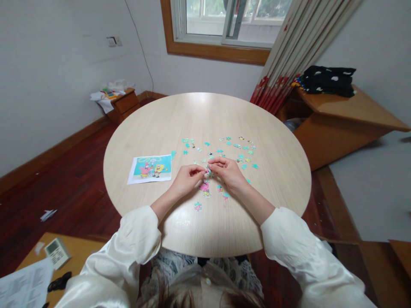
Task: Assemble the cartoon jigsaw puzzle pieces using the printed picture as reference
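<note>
Both hands meet over the middle of the round table (144, 128). My left hand (190, 177) pinches a small pink jigsaw puzzle piece (207, 171) at its fingertips. From the other side, my right hand (228, 172) closes thumb and finger on a puzzle piece at the same spot; whether the two pieces are joined I cannot tell. Just below lies a joined pink puzzle section (204, 187). A loose turquoise and pink piece (198, 206) rests nearer to me, and a few small pieces (220, 188) sit under my right wrist.
Several loose puzzle pieces (228, 143) spread over the table beyond my hands. A printed cartoon picture (150, 169) lies left of my left hand. Behind stand a small cabinet (123, 105) and a tilted wooden desk (346, 115) with dark cloth (329, 80) on top.
</note>
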The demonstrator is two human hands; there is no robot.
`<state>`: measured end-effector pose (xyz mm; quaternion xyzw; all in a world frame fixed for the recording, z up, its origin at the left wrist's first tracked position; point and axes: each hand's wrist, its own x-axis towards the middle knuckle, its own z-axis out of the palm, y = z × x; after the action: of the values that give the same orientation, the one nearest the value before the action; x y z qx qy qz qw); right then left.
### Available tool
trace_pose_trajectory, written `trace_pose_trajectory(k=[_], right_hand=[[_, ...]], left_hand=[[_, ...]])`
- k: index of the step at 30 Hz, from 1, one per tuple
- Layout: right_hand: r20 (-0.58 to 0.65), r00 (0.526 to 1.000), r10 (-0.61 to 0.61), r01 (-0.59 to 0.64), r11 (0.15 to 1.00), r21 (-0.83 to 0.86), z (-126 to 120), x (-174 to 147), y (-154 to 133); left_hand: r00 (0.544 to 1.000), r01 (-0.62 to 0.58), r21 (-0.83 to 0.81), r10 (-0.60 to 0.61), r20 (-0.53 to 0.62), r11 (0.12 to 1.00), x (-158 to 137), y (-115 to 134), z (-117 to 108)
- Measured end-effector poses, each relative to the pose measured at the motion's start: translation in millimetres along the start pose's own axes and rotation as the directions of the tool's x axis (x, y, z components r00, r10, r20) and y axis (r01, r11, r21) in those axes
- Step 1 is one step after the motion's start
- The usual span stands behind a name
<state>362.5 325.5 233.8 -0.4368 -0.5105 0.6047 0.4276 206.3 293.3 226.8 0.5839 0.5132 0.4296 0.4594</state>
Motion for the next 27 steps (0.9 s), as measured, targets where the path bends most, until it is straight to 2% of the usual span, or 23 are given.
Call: trace_pose_trajectory(k=[3, 5, 7, 9, 12, 15, 18, 27], right_hand=[[0.018, 0.998, -0.053, 0.054, 0.997, -0.049, -2.3, 2.6, 5.0], [0.043, 0.996, -0.08, 0.083, 0.992, -0.095, -4.8, 5.0, 9.7], [0.079, 0.993, -0.09, 0.101, 0.983, -0.15, -7.4, 7.2, 14.6], [0.114, 0.989, -0.094, 0.118, 0.969, -0.219, -9.3, 8.6, 18.9], [0.15, 0.984, -0.101, 0.145, 0.935, -0.324, -10.0, 9.6, 23.0], [0.176, 0.979, -0.107, 0.17, 0.901, -0.399, -9.4, 10.1, 25.0], [0.193, 0.975, -0.108, 0.185, 0.878, -0.441, -9.0, 10.4, 26.0], [0.191, 0.969, -0.156, 0.236, 0.813, -0.533, -7.2, 9.2, 25.2]], left_hand=[[0.998, -0.026, 0.181, 0.036, -0.055, 0.983, -4.4, 2.4, -1.9], [0.989, -0.091, 0.37, 0.128, -0.076, 0.925, -14.5, 5.4, -1.2], [0.969, -0.208, 0.557, 0.249, 0.002, 0.804, -30.2, 8.6, 2.4], [0.945, -0.314, 0.675, 0.291, 0.151, 0.668, -47.8, 10.8, 8.4], [0.916, -0.395, 0.745, 0.291, 0.276, 0.537, -67.6, 10.7, 17.9], [0.92, -0.39, 0.792, 0.234, 0.315, 0.469, -73.9, 8.0, 22.8], [0.925, -0.38, 0.81, 0.191, 0.328, 0.446, -72.7, 5.2, 23.4], [0.932, -0.362, 0.845, 0.164, 0.323, 0.392, -73.5, 4.1, 24.7]])
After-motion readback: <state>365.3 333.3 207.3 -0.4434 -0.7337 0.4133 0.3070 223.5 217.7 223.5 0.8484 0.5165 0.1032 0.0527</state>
